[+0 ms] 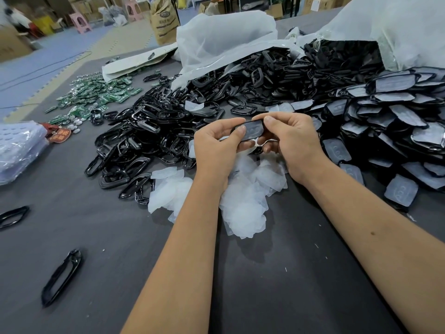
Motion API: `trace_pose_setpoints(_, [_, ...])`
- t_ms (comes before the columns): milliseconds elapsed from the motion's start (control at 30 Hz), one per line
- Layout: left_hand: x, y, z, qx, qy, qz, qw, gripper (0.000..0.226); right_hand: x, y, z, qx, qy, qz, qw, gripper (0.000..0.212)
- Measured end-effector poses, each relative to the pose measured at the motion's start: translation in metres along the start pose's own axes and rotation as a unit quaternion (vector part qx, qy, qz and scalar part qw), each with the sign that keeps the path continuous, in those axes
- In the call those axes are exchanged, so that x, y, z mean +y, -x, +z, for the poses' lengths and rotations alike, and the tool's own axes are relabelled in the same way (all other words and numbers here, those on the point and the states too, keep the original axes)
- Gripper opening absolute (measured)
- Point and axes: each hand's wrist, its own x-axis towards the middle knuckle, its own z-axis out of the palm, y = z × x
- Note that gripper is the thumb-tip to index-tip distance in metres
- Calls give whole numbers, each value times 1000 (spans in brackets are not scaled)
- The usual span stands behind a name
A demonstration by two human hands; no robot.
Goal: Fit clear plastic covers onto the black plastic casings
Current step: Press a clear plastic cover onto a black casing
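Observation:
A black plastic casing (251,129) with a clear cover set in it is held above the table between both hands. My left hand (218,147) grips its left end, thumb pressing on the cover. My right hand (287,141) grips its right end, thumb on top, fingers curled under. Below the hands lies a heap of loose clear covers (240,194). To the left and behind spreads a big pile of empty black casings (154,131). On the right lies a pile of casings with covers fitted (390,126).
Green circuit boards (96,95) are scattered at the far left. Two stray black casings (61,277) (13,215) lie near the front left. A plastic-wrapped stack (19,150) sits at the left edge. White bags (224,42) (395,25) stand behind the piles on the grey table (265,285).

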Motion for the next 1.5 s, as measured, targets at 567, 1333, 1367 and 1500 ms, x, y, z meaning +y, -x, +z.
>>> trace_pose_setpoints(567, [5,-1,-4,8,15,-39,999,17,5,6,6,47,217,-125,967,9])
trace_pose_setpoints(1333, [12,-1,-10,-31,112,-91,989,12,-5,4,-6,-59,39,0,998,13])
trace_pose_setpoints(1367, [11,-1,-9,-31,107,-87,990,13,-5,4,-7,-64,29,-1,998,14])
trace_pose_setpoints(1500, [9,-2,-6,-18,93,-82,992,11,-1,1,-11,-83,-14,-19,996,30])
